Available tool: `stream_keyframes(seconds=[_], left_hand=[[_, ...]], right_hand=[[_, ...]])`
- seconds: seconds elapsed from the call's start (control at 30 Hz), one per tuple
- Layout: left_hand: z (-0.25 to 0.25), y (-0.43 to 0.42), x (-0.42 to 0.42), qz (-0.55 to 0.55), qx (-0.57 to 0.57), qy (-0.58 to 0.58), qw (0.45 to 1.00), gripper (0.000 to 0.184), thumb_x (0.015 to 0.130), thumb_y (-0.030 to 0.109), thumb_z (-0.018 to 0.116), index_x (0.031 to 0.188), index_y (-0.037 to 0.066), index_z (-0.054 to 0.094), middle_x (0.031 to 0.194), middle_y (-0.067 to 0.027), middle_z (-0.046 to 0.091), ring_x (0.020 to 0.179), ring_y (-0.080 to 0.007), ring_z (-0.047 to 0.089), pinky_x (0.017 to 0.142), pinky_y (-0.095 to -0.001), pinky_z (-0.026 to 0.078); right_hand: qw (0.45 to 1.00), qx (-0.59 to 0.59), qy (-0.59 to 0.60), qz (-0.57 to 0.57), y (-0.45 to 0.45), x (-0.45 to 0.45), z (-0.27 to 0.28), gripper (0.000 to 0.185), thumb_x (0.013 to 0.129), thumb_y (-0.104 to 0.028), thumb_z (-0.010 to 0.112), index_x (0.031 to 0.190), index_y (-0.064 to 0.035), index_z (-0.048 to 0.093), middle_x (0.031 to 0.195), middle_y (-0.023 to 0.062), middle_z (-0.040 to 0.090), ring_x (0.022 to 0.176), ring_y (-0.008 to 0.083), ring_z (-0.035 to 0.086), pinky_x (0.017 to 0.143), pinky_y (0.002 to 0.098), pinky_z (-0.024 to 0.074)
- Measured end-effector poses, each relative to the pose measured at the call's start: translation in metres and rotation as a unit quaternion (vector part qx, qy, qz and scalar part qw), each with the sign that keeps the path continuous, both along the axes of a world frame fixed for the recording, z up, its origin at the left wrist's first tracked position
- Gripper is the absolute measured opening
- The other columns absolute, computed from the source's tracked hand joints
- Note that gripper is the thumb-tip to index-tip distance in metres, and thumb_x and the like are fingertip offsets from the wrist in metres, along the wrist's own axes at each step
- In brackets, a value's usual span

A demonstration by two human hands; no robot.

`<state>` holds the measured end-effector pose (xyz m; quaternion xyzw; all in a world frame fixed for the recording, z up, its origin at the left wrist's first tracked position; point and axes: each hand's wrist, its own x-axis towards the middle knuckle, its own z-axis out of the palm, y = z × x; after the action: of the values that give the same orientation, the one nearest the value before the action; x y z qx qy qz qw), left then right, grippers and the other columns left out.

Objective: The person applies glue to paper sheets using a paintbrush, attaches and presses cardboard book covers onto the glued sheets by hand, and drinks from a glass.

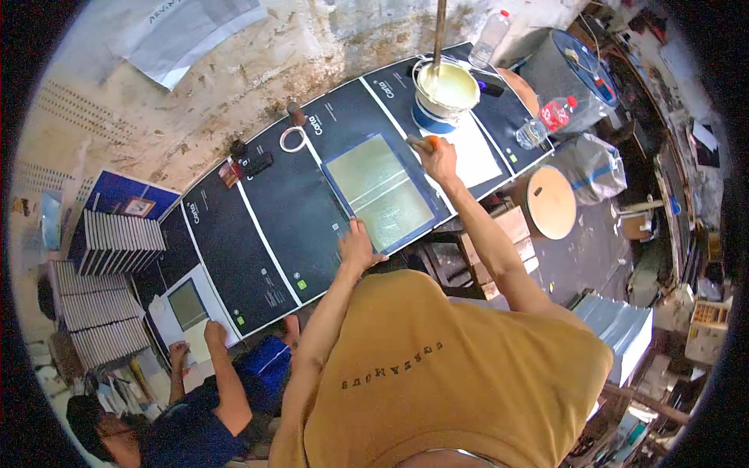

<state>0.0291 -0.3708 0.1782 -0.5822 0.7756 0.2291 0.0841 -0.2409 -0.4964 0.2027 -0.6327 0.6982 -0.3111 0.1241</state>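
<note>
My right hand [438, 161] is closed around a brush with an orange part [431, 143], just right of a book cover sheet. The cover sheet [382, 187] lies on the dark table, dark blue at its edges, with glossy greenish boards and a pale strip between them. At its lower left edge rests my left hand [357, 246], fingers spread and holding nothing. Behind my right hand stands a white and blue bucket [437, 105] of pale paste, with a stick upright in it. White paper [472, 152] lies beside the bucket.
A co-worker [195, 413] at the lower left handles a smaller cover [187, 304]. Stacked books [121, 242] stand beyond. A tape roll [292, 140] lies near the wall. Bottles [490, 39] [546, 123], a drum [573, 74] and a round stool [551, 203] are at the right.
</note>
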Motion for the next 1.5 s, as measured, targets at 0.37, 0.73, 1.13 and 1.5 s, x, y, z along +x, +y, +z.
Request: stream_keyframes(seconds=[0.37,0.73,1.13,1.5], left_hand=[[-0.004,-0.005,-0.024,0.081,0.040,-0.021,0.996,0.119,0.046,0.029,0.099,0.140,-0.004,0.034,0.150,-0.0218,0.035,0.123,-0.0363,0.055,0.097,-0.0550,0.048],[-0.011,-0.001,-0.032,0.124,0.016,-0.058,0.991,0.068,0.082,0.009,0.067,0.142,-0.001,0.036,0.155,-0.0160,0.031,0.112,-0.0359,0.062,0.093,-0.0558,0.050],[-0.005,-0.085,0.071,0.251,-0.092,0.227,0.937,0.047,0.084,0.038,0.074,0.108,-0.002,0.068,0.110,-0.0223,0.067,0.103,-0.0344,0.065,0.092,-0.0428,0.051],[0.004,-0.270,-0.022,0.037,0.349,0.111,0.930,0.109,0.082,0.090,0.013,0.148,0.009,0.044,0.153,-0.0180,0.041,0.141,-0.0388,0.037,0.118,-0.0532,0.021]], right_hand=[[0.983,-0.040,0.099,0.152,-0.131,0.009,-0.022,0.030,0.084,-0.041,0.070,0.094,-0.0136,0.074,0.084,0.0159,0.070,0.077,0.0355,0.068,0.067,0.0480,0.0509],[0.790,0.062,0.041,0.608,-0.188,0.118,-0.014,0.040,0.083,-0.044,0.073,0.095,-0.0070,0.068,0.089,0.0187,0.071,0.085,0.0390,0.068,0.076,0.0470,0.0542],[0.888,-0.186,-0.058,0.416,-0.109,0.108,0.088,0.024,0.079,-0.024,0.073,0.100,-0.0127,0.070,0.093,0.0142,0.068,0.092,0.0360,0.065,0.076,0.0458,0.0525],[0.924,-0.013,0.138,0.356,-0.006,0.161,-0.021,0.027,0.077,-0.018,0.068,0.103,-0.0180,0.074,0.099,0.0065,0.067,0.097,0.0277,0.065,0.087,0.0441,0.0497]])
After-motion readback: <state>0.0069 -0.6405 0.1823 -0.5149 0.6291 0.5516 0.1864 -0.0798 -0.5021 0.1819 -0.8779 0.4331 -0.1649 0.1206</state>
